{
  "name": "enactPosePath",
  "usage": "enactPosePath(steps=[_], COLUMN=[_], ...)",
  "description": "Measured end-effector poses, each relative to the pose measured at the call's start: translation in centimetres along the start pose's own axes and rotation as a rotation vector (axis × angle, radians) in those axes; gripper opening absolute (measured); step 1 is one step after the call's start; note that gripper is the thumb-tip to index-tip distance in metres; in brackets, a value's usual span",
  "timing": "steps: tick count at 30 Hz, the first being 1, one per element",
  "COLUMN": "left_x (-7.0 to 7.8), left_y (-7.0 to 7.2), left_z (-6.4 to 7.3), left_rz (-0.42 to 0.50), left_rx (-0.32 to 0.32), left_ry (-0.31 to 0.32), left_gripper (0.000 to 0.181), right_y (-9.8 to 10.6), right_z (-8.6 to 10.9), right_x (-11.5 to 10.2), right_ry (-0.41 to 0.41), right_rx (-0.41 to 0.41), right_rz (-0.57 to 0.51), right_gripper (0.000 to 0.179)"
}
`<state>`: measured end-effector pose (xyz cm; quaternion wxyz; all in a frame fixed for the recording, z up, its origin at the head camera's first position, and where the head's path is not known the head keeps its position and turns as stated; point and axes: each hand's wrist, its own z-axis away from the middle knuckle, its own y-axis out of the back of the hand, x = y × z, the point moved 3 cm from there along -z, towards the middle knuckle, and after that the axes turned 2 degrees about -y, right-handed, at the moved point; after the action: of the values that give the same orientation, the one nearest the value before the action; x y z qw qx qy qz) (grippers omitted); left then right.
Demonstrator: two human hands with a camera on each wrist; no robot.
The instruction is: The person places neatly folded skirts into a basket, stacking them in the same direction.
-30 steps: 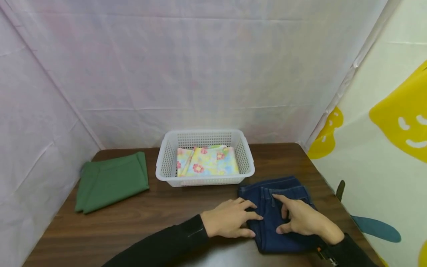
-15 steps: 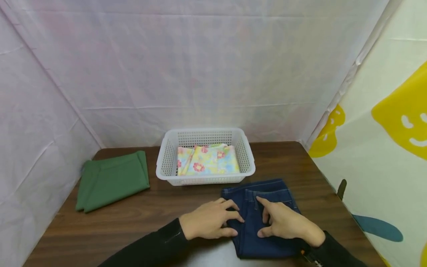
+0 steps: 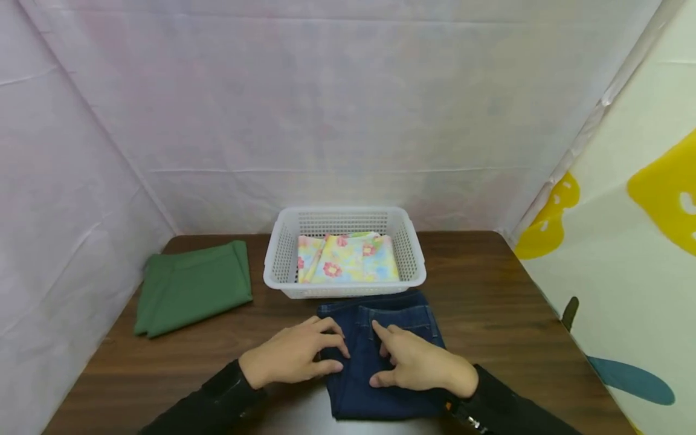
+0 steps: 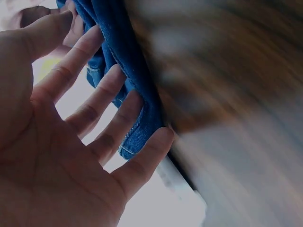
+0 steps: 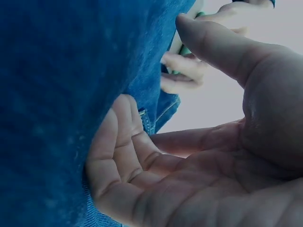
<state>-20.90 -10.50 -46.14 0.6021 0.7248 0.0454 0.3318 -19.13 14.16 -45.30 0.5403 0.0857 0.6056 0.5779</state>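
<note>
Folded dark blue jeans [image 3: 353,393] lie flat on the wooden table, just in front of the white basket. My left hand [image 3: 299,350] touches their left edge with spread, slightly bent fingers; the left wrist view shows its fingertips against the denim [image 4: 125,42]. My right hand [image 3: 418,362] rests on top of the jeans, index finger extended near the waistband and thumb apart. In the right wrist view its other fingers [image 5: 104,165] are bent and press against the cloth. Neither hand pinches the fabric.
A white plastic basket [image 3: 277,266] stands at the back middle, holding a folded floral cloth [image 3: 353,263]. Folded green fabric [image 3: 196,287] lies on the left of the table [image 3: 500,326]. White sheeting hangs behind and at the left; a patterned sheet hangs at the right.
The jeans have slid left across the table, from right of the basket to in front of it. Both hands have moved left with them, in much the same pose.
</note>
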Motion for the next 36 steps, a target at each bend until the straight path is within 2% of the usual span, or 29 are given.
enactPosePath(steps=[3,8,13,16,19,24,27,31,33,36], left_x=[-0.7,-1.6,-1.9,-1.7,-1.4,-1.3,-1.7,-2.2,-2.1,-1.7], left_y=[0.6,1.4,1.6,1.6,1.5,1.3,1.1,1.1,1.0,0.8], left_z=[1.0,2.6,3.7,3.8,3.9,4.3,4.5,4.6,4.6,4.6], left_rz=[0.01,0.003,-0.02,0.005,0.033,0.076,0.115,0.163,0.19,0.256], left_rx=[-0.003,0.001,0.006,0.011,0.054,0.188,0.266,0.314,0.311,0.296], left_ry=[0.028,0.095,0.159,0.196,0.257,0.396,0.494,0.62,0.662,0.694], left_gripper=[0.025,0.02,0.024,0.032,0.04,0.051,0.059,0.069,0.069,0.069], right_y=[-0.4,-1.1,-1.3,-1.0,-0.5,0.4,1.0,1.6,1.8,1.5], right_z=[-0.5,-0.8,-0.2,0.4,1.3,3.3,4.4,5.3,5.5,5.5], right_x=[-0.8,-1.5,-0.8,-0.2,0.5,2.1,3.4,5.1,5.8,6.6], right_ry=[0.016,0.101,0.162,0.17,0.17,0.156,0.129,-0.002,-0.105,-0.24], right_rx=[-0.011,-0.005,0.038,0.081,0.141,0.303,0.428,0.518,0.504,0.433], right_rz=[-0.002,-0.01,-0.022,-0.047,-0.085,-0.178,-0.243,-0.353,-0.46,-0.705], right_gripper=[0.101,0.093,0.084,0.078,0.073,0.064,0.06,0.065,0.071,0.079])
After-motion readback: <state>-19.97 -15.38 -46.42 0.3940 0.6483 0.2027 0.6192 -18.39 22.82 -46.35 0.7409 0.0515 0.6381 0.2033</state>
